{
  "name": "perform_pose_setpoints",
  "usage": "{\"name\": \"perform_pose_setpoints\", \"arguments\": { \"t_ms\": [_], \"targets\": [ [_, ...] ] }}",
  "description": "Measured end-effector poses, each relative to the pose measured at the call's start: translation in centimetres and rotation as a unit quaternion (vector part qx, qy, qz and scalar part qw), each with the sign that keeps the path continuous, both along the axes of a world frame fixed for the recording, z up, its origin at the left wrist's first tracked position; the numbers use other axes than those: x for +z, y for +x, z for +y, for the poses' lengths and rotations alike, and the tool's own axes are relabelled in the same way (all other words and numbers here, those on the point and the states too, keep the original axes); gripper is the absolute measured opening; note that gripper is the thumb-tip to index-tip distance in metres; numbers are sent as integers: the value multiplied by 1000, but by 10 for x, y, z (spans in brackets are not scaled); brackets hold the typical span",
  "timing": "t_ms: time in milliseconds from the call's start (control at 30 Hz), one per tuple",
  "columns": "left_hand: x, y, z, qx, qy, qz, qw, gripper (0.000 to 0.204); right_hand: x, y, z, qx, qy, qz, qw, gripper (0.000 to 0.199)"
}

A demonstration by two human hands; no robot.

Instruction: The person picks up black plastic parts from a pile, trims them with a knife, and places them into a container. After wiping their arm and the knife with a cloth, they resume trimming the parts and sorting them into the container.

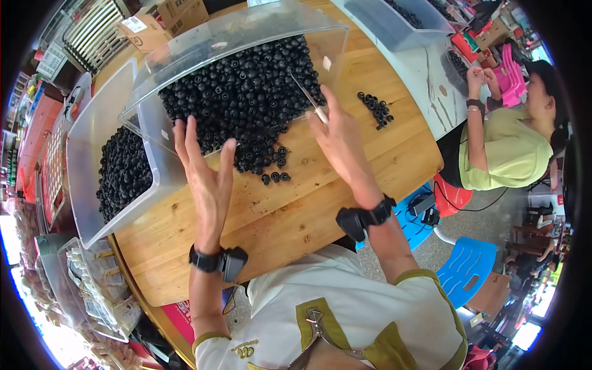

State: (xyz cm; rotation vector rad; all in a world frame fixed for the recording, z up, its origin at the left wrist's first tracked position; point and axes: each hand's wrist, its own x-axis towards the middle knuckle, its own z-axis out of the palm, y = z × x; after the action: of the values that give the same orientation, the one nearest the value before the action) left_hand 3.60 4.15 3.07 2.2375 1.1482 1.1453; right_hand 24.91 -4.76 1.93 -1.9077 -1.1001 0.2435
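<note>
Small round black parts with holes [246, 86], which look like plastic or rubber, fill a clear plastic bin [240, 34] on the wooden table. Some lie spilled at its near edge. My left hand [206, 169] is at the bin's near left rim, fingers spread, with nothing visible in it. At the near right rim is my right hand [339, 135], closed around a slim pointed metal tool with a white handle [320, 115]. The tool's tip points over the parts; its exact kind is unclear. A small group of the same parts [376, 111] lies right of this hand.
A second translucent bin [161, 185], partly filled with black parts, stands at the left. Cardboard boxes [166, 24] sit at the far left. Across a white table [425, 92], a person [505, 145] handles something small. Blue chairs [468, 271] stand at the right.
</note>
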Motion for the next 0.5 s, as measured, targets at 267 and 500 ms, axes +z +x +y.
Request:
{"name": "perform_pose_setpoints", "arguments": {
  "t_ms": [267, 500],
  "targets": [
    [-36, 16, 21, 28, 35, 37, 998, 79, -11, 11, 14, -35, -93, -64, 993, 54],
    [-52, 14, 28, 51, 57, 65, 995, 83, -19, 10, 21, -8, -39, 25, 999, 52]
  ]
}}
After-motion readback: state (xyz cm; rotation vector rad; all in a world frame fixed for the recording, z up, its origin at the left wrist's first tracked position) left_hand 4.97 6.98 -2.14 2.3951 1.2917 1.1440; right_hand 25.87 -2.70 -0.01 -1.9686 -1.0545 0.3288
